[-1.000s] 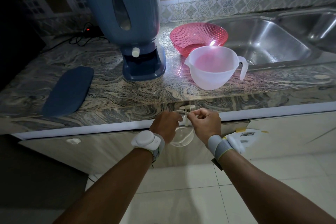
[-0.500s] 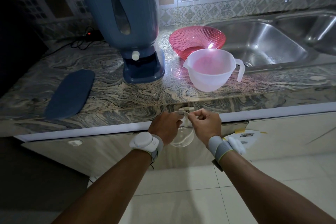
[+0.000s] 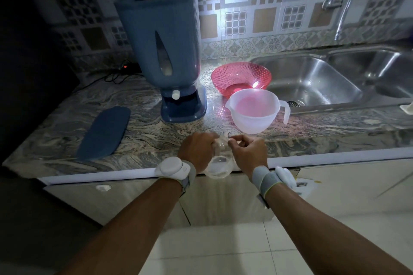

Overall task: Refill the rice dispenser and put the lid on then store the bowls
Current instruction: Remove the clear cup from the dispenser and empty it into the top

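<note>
A tall blue rice dispenser (image 3: 169, 51) stands on the marble counter (image 3: 156, 138), its top open. Its flat blue lid (image 3: 104, 133) lies on the counter to the left. A pink patterned bowl (image 3: 241, 78) sits right of the dispenser, and a white translucent bowl with a spout and handle (image 3: 254, 110) stands in front of it. At the counter's front edge both hands hold a small clear plastic cup (image 3: 220, 166). My left hand (image 3: 196, 149) wraps its left side. My right hand (image 3: 248, 152) pinches its rim.
A double steel sink (image 3: 312, 80) with a tap (image 3: 344, 0) fills the right of the counter. A black cable and a socket with a red light (image 3: 125, 67) lie behind the dispenser. Cabinet doors (image 3: 223, 198) are below the counter, above a tiled floor.
The view has tilted up, so the dispenser's open top and the tap now show. Both hands with the clear cup have risen slightly to the counter's edge.
</note>
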`<state>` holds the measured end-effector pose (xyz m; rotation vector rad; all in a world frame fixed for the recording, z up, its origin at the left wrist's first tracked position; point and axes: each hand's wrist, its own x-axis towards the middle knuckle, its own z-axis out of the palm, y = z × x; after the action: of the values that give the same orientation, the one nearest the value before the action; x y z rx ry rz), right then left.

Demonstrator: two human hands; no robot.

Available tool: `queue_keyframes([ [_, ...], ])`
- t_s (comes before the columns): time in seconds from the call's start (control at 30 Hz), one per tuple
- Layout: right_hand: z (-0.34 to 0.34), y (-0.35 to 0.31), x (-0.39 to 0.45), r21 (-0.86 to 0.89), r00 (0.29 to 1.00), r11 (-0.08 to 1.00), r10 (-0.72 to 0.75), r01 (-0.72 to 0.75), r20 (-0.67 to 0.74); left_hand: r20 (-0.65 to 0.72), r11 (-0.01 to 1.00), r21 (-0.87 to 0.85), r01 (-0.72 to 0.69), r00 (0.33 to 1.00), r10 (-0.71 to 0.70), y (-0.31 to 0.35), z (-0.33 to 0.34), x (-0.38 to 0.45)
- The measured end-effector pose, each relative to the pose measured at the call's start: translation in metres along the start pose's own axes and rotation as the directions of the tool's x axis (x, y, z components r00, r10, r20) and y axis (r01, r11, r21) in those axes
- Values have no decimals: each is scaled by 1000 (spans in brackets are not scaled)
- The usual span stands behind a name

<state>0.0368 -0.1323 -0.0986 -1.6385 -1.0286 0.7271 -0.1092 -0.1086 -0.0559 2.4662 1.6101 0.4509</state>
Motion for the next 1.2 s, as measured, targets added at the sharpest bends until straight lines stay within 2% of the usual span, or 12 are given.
queue_keyframes([
  [0.23, -21, -77, 6, 65, 998, 996, -60, 58, 25, -196, 1000, 8, -13, 981, 15, 13, -82, 13],
  [0.37, -41, -136, 14, 137, 994, 988, -80, 69, 78, -337, 999, -34, 20, 941, -31, 23, -143, 22],
  [0.63, -74, -252, 27, 265, 979, 945, -201, 192, 7, -449, 996, -1, 94, 890, -85, 33, -245, 40],
  [0.93, -66, -340, 51, 272, 949, 910, -310, 314, -57, -406, 983, -93, 161, 895, -185, 12, -307, 79],
  [1.2, -36, -385, 102, 57, 898, 900, -422, 431, -122, -322, 982, -96, 162, 928, -185, -40, -325, 131],
])
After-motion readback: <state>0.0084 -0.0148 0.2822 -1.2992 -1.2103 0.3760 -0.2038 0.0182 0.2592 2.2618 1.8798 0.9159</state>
